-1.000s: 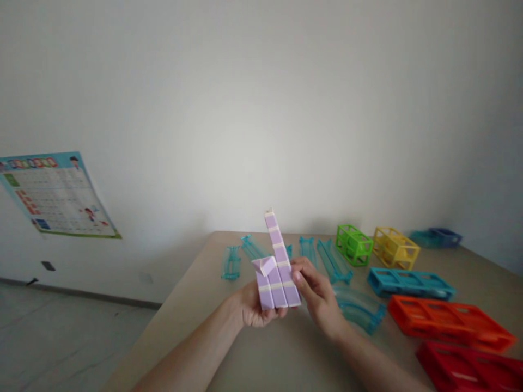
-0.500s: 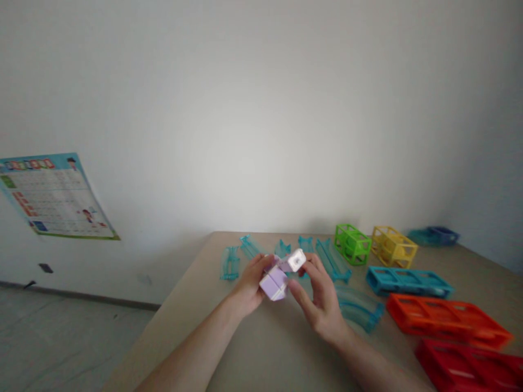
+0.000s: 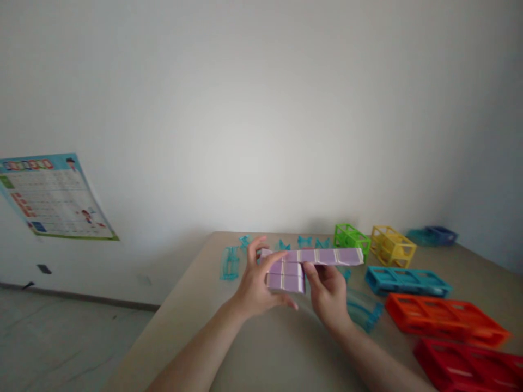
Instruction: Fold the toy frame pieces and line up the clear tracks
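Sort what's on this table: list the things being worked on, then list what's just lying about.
In hand:
purple folding block toy
left hand
right hand

Lying about:
clear teal track pieces
green frame
yellow frame
blue frame
orange frame
red frame

A beige table is carrying the toy pieces, all lying along its far and right side. Clear teal track pieces are sitting near the far edge at the left. A green frame block is resting just beside a yellow frame block, with a dark blue piece lying further back at the right. Nearer, a long blue frame block is lying beside an orange one, and a red frame block is sitting closest. A curved teal track is lying near the middle.
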Action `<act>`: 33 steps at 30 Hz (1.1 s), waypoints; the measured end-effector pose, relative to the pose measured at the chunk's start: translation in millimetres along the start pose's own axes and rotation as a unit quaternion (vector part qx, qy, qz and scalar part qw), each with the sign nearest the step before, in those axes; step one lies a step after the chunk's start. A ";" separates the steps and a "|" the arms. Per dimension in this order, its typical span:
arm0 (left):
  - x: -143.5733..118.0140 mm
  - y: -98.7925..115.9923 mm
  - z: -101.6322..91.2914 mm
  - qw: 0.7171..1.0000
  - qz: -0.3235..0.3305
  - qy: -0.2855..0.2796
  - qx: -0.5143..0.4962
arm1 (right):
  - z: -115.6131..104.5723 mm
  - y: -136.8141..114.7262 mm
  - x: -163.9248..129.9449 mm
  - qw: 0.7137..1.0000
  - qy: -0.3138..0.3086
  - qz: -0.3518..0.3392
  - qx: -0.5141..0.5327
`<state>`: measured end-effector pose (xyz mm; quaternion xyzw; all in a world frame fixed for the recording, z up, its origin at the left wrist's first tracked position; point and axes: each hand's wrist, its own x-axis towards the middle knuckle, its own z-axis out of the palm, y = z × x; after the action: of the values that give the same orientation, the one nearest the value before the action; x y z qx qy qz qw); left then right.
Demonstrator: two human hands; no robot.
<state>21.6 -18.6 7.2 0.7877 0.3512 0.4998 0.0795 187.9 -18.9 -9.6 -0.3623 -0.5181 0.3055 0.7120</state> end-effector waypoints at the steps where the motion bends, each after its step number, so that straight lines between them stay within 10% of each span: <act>1: 0.7 0.9 -0.7 0.998 0.020 -0.010 0.067 | -0.1 0.7 0.1 1.000 0.002 0.005 -0.003; 10: -2.5 8.6 4.1 0.986 0.056 -0.135 0.077 | -5.2 -0.7 -3.3 0.983 -0.145 -0.059 -0.097; 21: -8.0 5.7 10.2 0.971 0.001 -0.149 -0.188 | 5.2 -8.4 -4.6 0.994 -0.049 0.096 0.029; 27: -12.7 5.5 12.7 0.774 -0.274 -0.234 -0.521 | -1.7 -7.5 1.3 0.974 -0.095 0.123 0.165; 33: -16.8 0.9 20.7 0.644 -0.336 -0.219 -0.652 | 0.3 -6.1 -0.3 0.967 -0.110 0.158 0.165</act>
<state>35.2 -25.2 -14.8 0.4466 0.1473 0.3518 0.8093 187.9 -22.5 -4.6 -0.2816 -0.4714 0.5333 0.6434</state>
